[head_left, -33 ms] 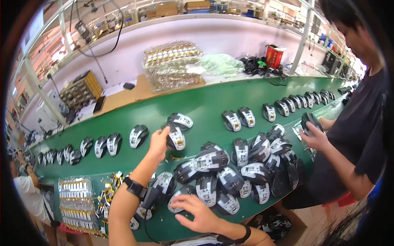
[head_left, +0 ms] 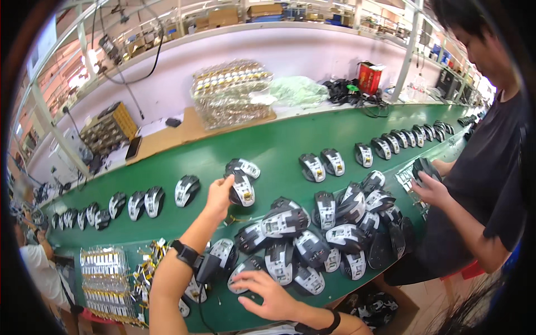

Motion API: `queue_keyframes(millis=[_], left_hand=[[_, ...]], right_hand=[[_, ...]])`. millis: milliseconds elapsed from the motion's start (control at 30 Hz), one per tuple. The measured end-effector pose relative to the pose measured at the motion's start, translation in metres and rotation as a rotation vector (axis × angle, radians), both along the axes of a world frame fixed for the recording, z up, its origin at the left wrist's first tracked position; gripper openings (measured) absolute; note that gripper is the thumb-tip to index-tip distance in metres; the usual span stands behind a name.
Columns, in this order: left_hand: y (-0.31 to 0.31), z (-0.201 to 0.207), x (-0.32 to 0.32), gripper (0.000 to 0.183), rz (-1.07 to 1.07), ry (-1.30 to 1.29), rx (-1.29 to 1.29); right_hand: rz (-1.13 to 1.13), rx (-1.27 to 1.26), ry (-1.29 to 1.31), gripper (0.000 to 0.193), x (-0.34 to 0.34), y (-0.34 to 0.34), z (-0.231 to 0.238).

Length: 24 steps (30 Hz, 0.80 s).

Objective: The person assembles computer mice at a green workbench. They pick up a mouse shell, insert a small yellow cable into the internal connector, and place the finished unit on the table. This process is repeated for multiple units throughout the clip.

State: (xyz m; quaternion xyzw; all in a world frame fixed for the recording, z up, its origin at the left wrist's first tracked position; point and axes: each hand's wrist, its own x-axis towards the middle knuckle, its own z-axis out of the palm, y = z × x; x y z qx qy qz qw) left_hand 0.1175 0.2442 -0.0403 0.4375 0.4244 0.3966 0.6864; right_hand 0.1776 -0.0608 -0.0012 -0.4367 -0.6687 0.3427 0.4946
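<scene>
My left hand (head_left: 221,195) reaches over the green bench and grips a half-assembled computer mouse (head_left: 242,191), black and light grey with a small yellow part on top. Just behind it lies a similar mouse (head_left: 248,167), partly covered by the held one. My right hand (head_left: 268,293) hovers low at the bench's near side, its fingers apart. Those fingers overlap a grey-topped mouse (head_left: 250,267) at the edge of the heap; whether they touch it I cannot tell. A heap of mice (head_left: 312,245) spreads to the right of my hands.
Mice stand in a row along the green bench (head_left: 279,145). Plastic trays of small parts (head_left: 106,279) lie at left beside wired pieces (head_left: 151,262). A black cable device (head_left: 207,268) sits by my left forearm. At right a co-worker (head_left: 474,184) holds a mouse (head_left: 427,167).
The whole view has shifted slightly. My left hand and its mouse have edged a little to the right; my right hand keeps nearly the same pose.
</scene>
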Motion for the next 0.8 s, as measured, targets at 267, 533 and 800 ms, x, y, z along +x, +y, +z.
queue_keyframes(millis=[267,533,800], left_hand=[[0.012,0.017,0.071,0.050,-0.004,1.139,1.201],[0.054,0.008,0.082,0.113,-0.132,1.496,0.505],[0.049,0.034,0.065,0.099,0.058,1.235,0.809]], right_hand=[[-0.093,0.027,-0.012,0.022,-0.007,-0.017,-0.061],[-0.133,0.040,0.080,0.010,-0.005,-0.025,-0.017],[0.270,-0.100,-0.387,0.023,0.020,-0.021,-0.013]])
